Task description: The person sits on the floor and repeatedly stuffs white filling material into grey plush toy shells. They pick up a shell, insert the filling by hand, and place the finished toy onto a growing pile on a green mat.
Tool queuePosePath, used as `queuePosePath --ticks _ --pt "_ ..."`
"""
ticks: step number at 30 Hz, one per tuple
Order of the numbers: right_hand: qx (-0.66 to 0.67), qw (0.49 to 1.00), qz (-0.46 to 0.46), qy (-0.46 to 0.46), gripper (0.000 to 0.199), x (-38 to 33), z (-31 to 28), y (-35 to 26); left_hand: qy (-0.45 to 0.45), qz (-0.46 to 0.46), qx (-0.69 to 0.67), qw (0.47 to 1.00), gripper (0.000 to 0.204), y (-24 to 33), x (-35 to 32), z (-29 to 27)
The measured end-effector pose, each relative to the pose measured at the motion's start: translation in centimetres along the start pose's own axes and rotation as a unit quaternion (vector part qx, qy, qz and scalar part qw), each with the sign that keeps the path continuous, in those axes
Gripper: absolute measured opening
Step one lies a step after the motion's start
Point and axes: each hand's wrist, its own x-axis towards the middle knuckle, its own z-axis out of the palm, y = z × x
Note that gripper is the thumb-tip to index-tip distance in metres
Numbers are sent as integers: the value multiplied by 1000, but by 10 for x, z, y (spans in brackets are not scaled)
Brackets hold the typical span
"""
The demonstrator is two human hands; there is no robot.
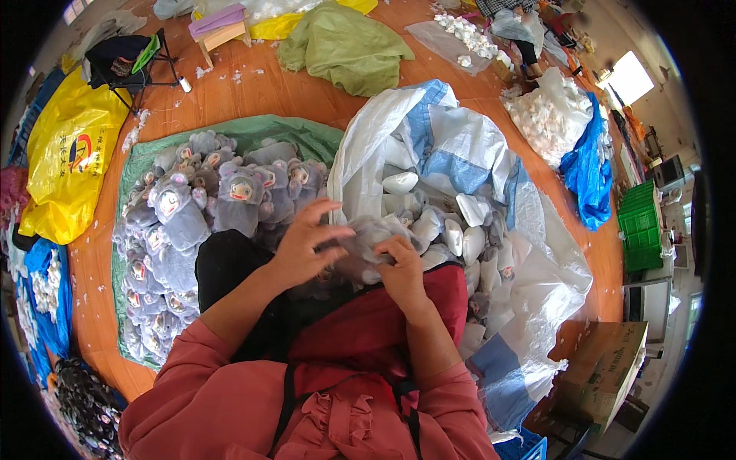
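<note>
The orange floor (261, 96) carries everything shown. One white-and-blue woven sack (452, 126) lies open at the right of the lap, holding grey-and-white pieces (473, 244), overlapping and too many to count. At the left, one green sheet (307, 134) bears a heap of grey plush toys (238, 192), likewise beyond a sure count; the black-covered knee (234, 268) and the left forearm hide part of its near edge. Farther out lie one large yellow bag (73, 153) at the left and one olive cloth (345, 54) ahead. At the right are one cardboard box (602, 368), one clear bag of white stuffing (548, 115) with a blue bag (586, 169) beside it, and a green crate (640, 222). At the upper left stand one folding chair (126, 65) and one low wooden stool (217, 27) with purple on top. Two hands meet above the lap: the left hand (303, 245) has its fingers spread at the near side of one grey plush piece (368, 241); the right hand (402, 272) pinches that piece between thumb and fingers. The piece is between the hands, in front of the sack's mouth, and blurred, so its exact form is perhaps best left undetermined.
</note>
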Motion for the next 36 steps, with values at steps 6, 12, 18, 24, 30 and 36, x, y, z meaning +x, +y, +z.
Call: queuePosePath --ticks 6,12,18,24,30,36 --pt "-24 987 -158 -27 28 0 8 -9 -110 -19 18 994 33 15 -7 10" --pt "-25 998 -55 -1 31 0 6 -13 -127 -98 6 987 21 13 -8 9" --pt "-5 991 6 134 61 1 9 9 21 -14 -14 1000 19 7 -10 11" --pt "227 972 44 30 86 2 0 -14 83 73 -31 993 25 6 -8 5" --pt "247 967 38 -42 85 -2 -2 -8 86 155 -86 980 34 17 -4 -5" --pt "124 992 -16 -21 77 -3 3 -13 24 173 -121 977 41 8 -6 2"
